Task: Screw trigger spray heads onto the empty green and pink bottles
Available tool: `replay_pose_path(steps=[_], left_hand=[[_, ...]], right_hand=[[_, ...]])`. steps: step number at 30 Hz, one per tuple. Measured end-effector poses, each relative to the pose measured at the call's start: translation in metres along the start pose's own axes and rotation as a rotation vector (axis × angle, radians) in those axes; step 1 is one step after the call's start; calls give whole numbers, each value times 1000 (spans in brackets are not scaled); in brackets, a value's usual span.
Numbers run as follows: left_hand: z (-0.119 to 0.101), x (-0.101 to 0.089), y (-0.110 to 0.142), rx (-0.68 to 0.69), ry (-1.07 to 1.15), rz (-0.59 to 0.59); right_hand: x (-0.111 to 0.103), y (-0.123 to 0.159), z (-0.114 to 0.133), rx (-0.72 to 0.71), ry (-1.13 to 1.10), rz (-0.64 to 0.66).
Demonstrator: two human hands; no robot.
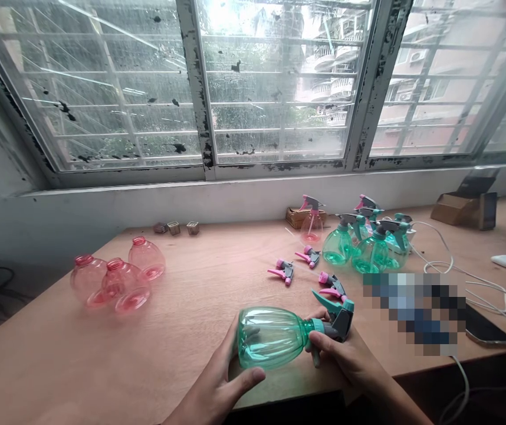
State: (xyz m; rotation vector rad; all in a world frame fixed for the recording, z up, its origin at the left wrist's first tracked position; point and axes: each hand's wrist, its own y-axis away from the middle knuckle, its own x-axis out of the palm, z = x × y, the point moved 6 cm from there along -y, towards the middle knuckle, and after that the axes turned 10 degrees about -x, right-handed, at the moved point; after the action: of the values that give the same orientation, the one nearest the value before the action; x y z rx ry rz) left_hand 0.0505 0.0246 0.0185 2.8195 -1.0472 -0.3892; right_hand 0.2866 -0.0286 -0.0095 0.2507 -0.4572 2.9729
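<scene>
A clear green spray bottle (270, 337) lies sideways in the air above the table's front edge, its base to the left. My left hand (229, 378) is wrapped round the base end, thumb underneath. At the neck, my right hand (339, 351) grips the teal collar of the grey and teal spray head (340, 317); its thumb presses on the collar and the other fingers are partly hidden. Just beyond the spray head lies a loose pink and grey spray head (333, 286). Two more, a spray head (282, 271) and a spray head (309, 257), lie farther back.
Three open pink bottles (145, 260) stand at the left. Several green spray bottles (370, 255) and a pink spray bottle (311, 227) stand at the back right. A phone (487, 326), white cables (450, 260) and a blurred patch lie on the right of the table (168, 336).
</scene>
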Motion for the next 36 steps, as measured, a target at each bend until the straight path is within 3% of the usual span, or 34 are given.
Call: replay_pose_path(steps=[7, 13, 17, 27, 32, 36], left_hand=[[-9, 6, 2, 51, 10, 26], [3, 0, 3, -19, -62, -3], [6, -1, 3, 8, -72, 30], [-12, 3, 2, 51, -93, -31], [-4, -1, 1, -28, -34, -66], [-5, -2, -1, 0, -46, -67]], right_hand=[[-2, 0, -10, 45, -66, -14], [3, -2, -2, 40, -37, 19], [0, -1, -4, 50, -32, 17], [0, -2, -5, 48, -62, -23], [1, -1, -3, 49, -27, -7], [2, -1, -4, 60, -16, 6]])
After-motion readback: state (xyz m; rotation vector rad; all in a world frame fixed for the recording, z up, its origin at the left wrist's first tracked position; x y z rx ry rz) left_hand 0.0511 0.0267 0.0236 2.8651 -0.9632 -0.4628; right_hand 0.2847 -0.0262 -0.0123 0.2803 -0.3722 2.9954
